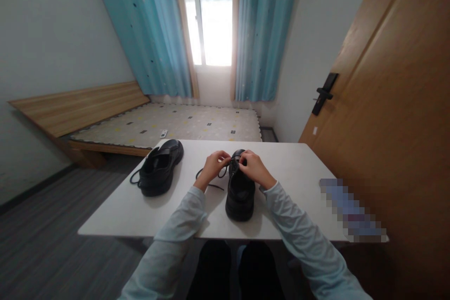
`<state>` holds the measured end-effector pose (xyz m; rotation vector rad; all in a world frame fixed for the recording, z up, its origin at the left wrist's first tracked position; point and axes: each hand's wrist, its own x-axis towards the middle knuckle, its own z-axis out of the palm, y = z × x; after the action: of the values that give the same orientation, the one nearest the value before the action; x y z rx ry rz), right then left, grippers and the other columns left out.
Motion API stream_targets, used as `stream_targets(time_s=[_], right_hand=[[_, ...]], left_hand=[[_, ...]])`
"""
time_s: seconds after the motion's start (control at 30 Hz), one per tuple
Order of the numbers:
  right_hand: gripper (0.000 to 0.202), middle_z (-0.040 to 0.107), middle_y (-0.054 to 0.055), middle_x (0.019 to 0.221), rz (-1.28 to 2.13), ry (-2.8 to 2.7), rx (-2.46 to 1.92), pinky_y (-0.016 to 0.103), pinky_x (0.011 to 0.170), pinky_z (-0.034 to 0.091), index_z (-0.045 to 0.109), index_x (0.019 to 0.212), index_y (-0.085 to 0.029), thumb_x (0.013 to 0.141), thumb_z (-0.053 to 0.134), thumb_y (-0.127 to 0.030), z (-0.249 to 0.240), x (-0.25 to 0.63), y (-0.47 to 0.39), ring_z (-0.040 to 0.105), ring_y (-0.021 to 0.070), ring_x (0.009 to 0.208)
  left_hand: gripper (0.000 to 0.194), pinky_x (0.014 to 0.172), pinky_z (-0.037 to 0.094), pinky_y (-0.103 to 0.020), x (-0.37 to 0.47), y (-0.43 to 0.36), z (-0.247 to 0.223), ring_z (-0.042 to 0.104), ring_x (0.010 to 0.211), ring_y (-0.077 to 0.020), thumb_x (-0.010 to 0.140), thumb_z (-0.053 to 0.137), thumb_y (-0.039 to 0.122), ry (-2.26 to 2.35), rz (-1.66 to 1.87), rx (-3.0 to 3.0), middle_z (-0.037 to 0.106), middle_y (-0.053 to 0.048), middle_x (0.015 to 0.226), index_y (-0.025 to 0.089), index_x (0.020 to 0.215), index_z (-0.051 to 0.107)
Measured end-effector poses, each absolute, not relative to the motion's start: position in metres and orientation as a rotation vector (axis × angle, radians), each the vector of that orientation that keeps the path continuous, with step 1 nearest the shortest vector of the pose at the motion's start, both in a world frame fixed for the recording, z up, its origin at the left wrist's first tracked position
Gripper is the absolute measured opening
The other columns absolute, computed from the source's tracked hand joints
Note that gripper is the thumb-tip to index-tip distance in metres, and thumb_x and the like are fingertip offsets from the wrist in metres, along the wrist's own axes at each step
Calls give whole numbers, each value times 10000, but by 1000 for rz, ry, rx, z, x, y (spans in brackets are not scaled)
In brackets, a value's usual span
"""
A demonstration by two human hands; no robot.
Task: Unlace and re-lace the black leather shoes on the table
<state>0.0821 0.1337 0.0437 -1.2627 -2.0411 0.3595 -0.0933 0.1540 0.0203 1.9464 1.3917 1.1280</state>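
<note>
A black lace-up shoe (240, 199) stands upright on the white table, its heel toward me and its toe pointing away. From the left, my left hand (215, 165) pinches the black shoelace (222, 172) beside the shoe's eyelets. My right hand (255, 166) reaches over the other side of the lacing, fingers bent and closed at the eyelets. What lies between those fingertips is too small to make out, though it is at the lace. A loose end of lace trails on the table under my left wrist.
A second black shoe (157, 176) with its lace hanging out rests at the table's left. A blurred bluish item (351, 208) lies along the right edge of the white table (291, 215). Beyond are a bed (190, 124) and, at right, a wooden door (397, 117).
</note>
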Motion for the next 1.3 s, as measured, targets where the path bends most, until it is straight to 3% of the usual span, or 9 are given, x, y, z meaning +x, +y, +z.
stream_targets(time_s=[0.13, 0.3, 0.47, 0.63, 0.83, 1.1, 1.3], right_hand=[[134, 583, 38, 774, 439, -2018, -1262, 297, 778, 432, 563, 585, -166, 685, 602, -85, 49, 88, 134, 549, 158, 768], [109, 648, 65, 856, 611, -1904, -1236, 310, 783, 458, 585, 585, -167, 685, 618, -141, 57, 102, 138, 596, 184, 836], [150, 680, 84, 902, 828, -1768, -1131, 346, 845, 454, 602, 575, -151, 690, 638, -241, 71, 121, 140, 611, 191, 859], [212, 683, 84, 973, 1044, -1510, -1031, 310, 754, 493, 629, 673, -149, 667, 693, -350, 80, 140, 138, 604, 155, 804], [325, 674, 51, 872, 1049, -1318, -965, 280, 693, 511, 639, 721, -163, 616, 768, -442, 82, 162, 143, 615, 145, 775], [304, 703, 24, 789, 1077, -1069, -758, 279, 705, 537, 577, 717, -185, 648, 787, -393, 78, 177, 150, 650, 132, 714], [209, 682, 4, 749, 1177, -912, -578, 351, 816, 546, 556, 743, -200, 767, 702, -347, 80, 183, 153, 672, 160, 788]], left_hand=[[150, 711, 499, -271, -92, 154, 20, 636, 793, -163, 824, 540, 322, 1282, 1237, 1865, 664, -45, 827, 177, 808, 571], [209, 636, 457, -238, -93, 152, 24, 613, 724, -142, 790, 582, 296, 1142, 1272, 1720, 624, -12, 735, 172, 950, 531], [248, 644, 444, -234, -93, 151, 27, 584, 682, -121, 741, 626, 314, 1077, 1270, 1656, 609, 1, 715, 159, 924, 563], [234, 621, 456, -242, -92, 154, 23, 576, 643, -122, 729, 630, 324, 1118, 1253, 1743, 615, 0, 685, 154, 887, 597], [222, 659, 488, -268, -90, 153, 20, 617, 684, -149, 760, 602, 331, 1202, 1149, 1893, 662, -26, 726, 165, 894, 662], [208, 640, 496, -259, -89, 152, 19, 609, 693, -144, 778, 565, 297, 1218, 1119, 1920, 665, -34, 776, 170, 907, 668], [208, 643, 499, -263, -88, 151, 17, 590, 718, -139, 800, 572, 330, 1179, 1123, 1927, 650, -42, 854, 168, 913, 637]])
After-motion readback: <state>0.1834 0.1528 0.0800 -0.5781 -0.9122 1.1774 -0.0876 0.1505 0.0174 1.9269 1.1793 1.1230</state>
